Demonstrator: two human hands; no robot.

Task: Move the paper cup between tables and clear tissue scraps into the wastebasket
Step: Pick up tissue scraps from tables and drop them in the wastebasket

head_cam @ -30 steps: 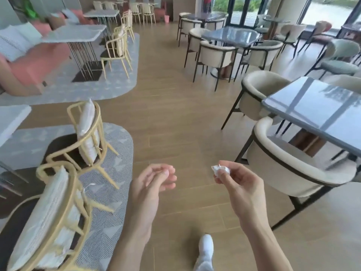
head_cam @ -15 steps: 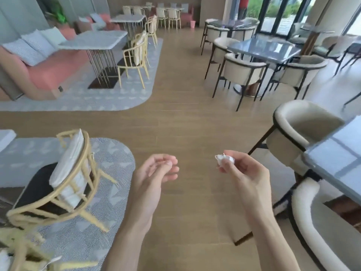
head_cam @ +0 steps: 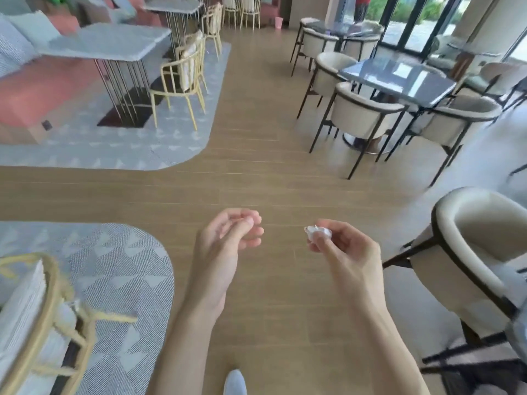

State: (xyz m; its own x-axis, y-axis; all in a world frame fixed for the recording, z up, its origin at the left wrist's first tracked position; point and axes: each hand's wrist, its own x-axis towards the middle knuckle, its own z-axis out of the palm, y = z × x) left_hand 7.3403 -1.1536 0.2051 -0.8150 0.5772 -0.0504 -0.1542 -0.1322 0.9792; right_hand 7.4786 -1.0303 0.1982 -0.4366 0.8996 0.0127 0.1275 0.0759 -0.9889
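Note:
My right hand (head_cam: 346, 252) pinches a small crumpled white tissue scrap (head_cam: 318, 232) between thumb and fingertips, held out over the wooden floor. My left hand (head_cam: 228, 240) hangs beside it with loosely curled fingers and holds nothing that I can see. A small pink wastebasket (head_cam: 279, 22) stands far down the aisle by the back wall. No paper cup shows in this view.
A wooden aisle (head_cam: 256, 155) runs ahead between grey rugs with yellow chairs (head_cam: 182, 81) and marble tables on the left, and cream chairs (head_cam: 359, 115) round dark glass tables (head_cam: 399, 78) on the right. A cream chair (head_cam: 467, 252) stands close at my right.
The view has moved forward along the aisle; the near chairs and right table slid back out of frame. Both hands keep their pose, the right still pinching the scrap.

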